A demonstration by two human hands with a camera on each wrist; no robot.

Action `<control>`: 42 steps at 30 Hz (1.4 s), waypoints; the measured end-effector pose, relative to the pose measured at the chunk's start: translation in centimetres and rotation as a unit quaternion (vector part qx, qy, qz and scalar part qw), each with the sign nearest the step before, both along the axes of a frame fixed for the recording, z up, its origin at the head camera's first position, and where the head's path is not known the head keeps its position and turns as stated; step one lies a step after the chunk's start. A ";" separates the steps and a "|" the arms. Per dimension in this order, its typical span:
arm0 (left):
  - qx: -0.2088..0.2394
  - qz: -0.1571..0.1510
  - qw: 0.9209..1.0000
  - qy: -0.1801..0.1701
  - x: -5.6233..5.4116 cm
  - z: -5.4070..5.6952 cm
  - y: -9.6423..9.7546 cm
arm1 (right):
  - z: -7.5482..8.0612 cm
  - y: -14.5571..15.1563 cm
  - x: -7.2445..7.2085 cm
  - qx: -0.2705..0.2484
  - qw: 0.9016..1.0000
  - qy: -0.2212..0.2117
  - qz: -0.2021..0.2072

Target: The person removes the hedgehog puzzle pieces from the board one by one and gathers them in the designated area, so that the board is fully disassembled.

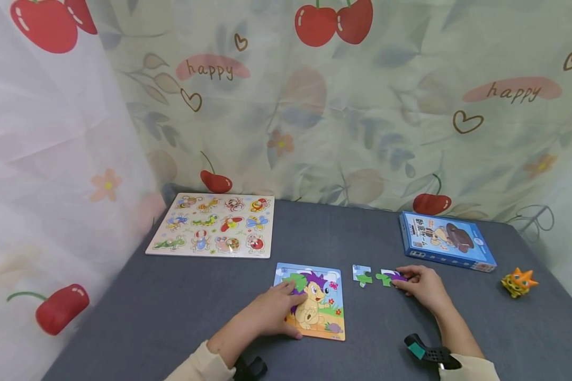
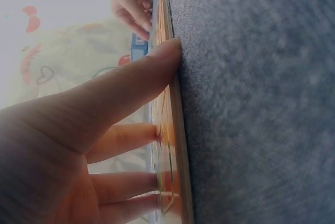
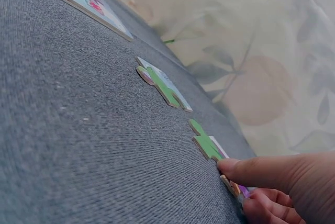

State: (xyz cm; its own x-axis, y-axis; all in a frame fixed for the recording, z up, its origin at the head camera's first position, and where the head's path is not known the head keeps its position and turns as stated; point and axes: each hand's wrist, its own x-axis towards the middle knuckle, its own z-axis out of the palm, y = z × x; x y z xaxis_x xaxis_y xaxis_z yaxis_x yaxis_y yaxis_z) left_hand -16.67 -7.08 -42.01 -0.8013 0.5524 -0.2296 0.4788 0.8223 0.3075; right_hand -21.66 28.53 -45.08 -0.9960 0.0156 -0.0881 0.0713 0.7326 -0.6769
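Observation:
A hedgehog jigsaw puzzle (image 1: 331, 323) lies flat on the grey table, with purple, green and blue parts. My left hand (image 1: 278, 309) rests across its left side; in the left wrist view the thumb (image 2: 141, 72) presses the near edge while the straight fingers touch the picture side. To the right, my right hand (image 1: 424, 288) pinches a green, white and purple puzzle piece (image 3: 207, 145) between thumb and fingers, close to the tabletop. A second loose piece (image 1: 362, 275), blue and green, lies between the puzzle and the held piece, a small gap from each.
At the back left lies an insect picture board (image 1: 219, 233). A blue game box (image 1: 443, 241) sits at the back right, with an orange and yellow spiky toy figure (image 1: 518, 283) near the right edge. A printed curtain (image 1: 324, 148) hangs behind the table.

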 end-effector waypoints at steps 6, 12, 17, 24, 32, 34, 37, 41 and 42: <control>-0.003 -0.004 1.000 0.005 0.1 0.3 0.1 | 0.0 0.2 0.0 -0.001 1.000 0.008 0.001; -0.003 -0.006 1.000 -0.004 0.1 0.4 0.1 | 0.6 0.5 -0.2 -0.029 0.999 -0.009 0.010; -0.001 -0.014 1.000 0.022 0.0 0.5 0.5 | 1.6 0.0 -0.6 -0.014 1.000 -0.004 0.015; -0.007 -0.033 0.999 0.040 0.0 0.9 2.3 | 2.3 -3.9 -1.2 -0.010 0.995 0.026 0.096; -0.010 -0.030 0.999 0.009 -0.1 0.6 3.5 | 1.8 -8.6 -2.0 -0.022 0.984 0.041 0.173; -0.016 -0.032 0.999 0.011 -0.1 0.5 3.6 | 1.7 -9.4 -2.1 -0.028 0.980 0.044 0.193; -0.025 -0.031 0.999 0.015 -0.2 0.4 3.7 | 1.6 -10.4 -2.4 -0.029 0.975 0.044 0.218; -0.035 -0.030 0.999 0.017 -0.2 0.4 3.7 | 1.4 -11.5 -2.6 -0.020 0.969 0.035 0.243; -0.037 -0.031 0.999 0.019 -0.2 0.4 3.7 | 1.4 -11.7 -2.7 -0.018 0.969 0.032 0.246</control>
